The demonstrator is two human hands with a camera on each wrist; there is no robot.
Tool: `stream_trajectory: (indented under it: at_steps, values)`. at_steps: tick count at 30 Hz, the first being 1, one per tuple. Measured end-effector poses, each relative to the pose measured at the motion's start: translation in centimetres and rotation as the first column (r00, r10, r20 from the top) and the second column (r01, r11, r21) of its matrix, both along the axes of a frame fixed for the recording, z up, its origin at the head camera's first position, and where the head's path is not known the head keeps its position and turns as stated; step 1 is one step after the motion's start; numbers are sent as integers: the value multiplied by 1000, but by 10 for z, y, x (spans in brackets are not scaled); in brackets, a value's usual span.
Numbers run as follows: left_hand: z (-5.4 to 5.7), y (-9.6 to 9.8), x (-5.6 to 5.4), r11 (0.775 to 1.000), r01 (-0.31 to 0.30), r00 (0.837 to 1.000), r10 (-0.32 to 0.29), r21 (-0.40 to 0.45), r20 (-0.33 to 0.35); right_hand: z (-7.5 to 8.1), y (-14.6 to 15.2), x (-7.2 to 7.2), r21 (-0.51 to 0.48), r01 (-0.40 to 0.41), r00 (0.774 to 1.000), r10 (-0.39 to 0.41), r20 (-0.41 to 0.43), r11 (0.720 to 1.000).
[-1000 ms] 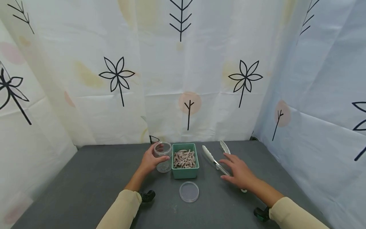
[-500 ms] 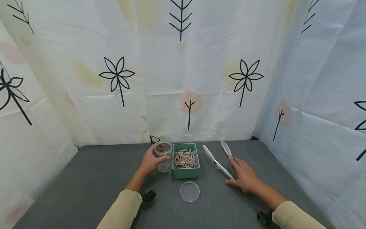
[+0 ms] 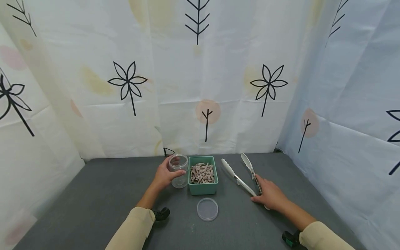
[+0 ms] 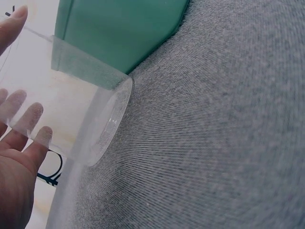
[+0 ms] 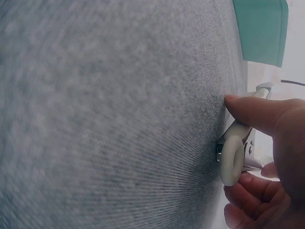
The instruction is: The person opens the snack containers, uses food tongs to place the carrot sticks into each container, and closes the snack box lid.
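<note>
My left hand (image 3: 164,175) grips a clear, open-topped jar (image 3: 180,181) that stands on the table; in the left wrist view, fingers show through the jar's wall (image 4: 81,100). Right beside the jar is a green box (image 3: 203,189) filled with greyish-brown strips (image 3: 202,173). On the other side, my right hand (image 3: 272,195) holds metal tongs (image 3: 246,186) around their handle end, thumb on one arm and fingers on the other. The tongs lie spread, pale scalloped tips pointing away. In the right wrist view, their pale pull ring (image 5: 232,160) shows between thumb and fingers.
A round clear lid (image 3: 207,209) lies flat in front of the green box. The dark grey table (image 3: 103,194) ends at a patterned white curtain (image 3: 175,128) along the back and sides. Black straps with small devices sit at both wrists.
My right hand has moved right and toward me along the tongs and closed around their handle end. The left hand and the jar have stayed put.
</note>
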State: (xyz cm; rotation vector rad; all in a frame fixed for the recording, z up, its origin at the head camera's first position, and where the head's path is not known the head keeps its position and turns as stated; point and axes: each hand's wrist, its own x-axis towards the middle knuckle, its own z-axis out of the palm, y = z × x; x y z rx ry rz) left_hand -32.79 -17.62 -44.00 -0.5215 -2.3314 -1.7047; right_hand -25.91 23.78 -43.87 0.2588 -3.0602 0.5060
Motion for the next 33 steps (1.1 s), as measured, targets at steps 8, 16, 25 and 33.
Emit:
stream_trajectory:
  at_steps: [8,16,25,33]
  values:
    - [0,-1,-1,1000,13,1000,-13,2,-1,6,7,1,-88,1,1000,1,20,996]
    - [2,0,1,1000,6,1000,-6,-10,15,6,24,5,-217,6,1000,-7,-3,976]
    - [26,6,26,999,8,1000,-7,-47,18,12,37,11,-253,57,997,-70,-42,966]
    - [29,6,27,999,21,1000,-20,-37,13,27,38,13,-355,71,983,-126,-137,932]
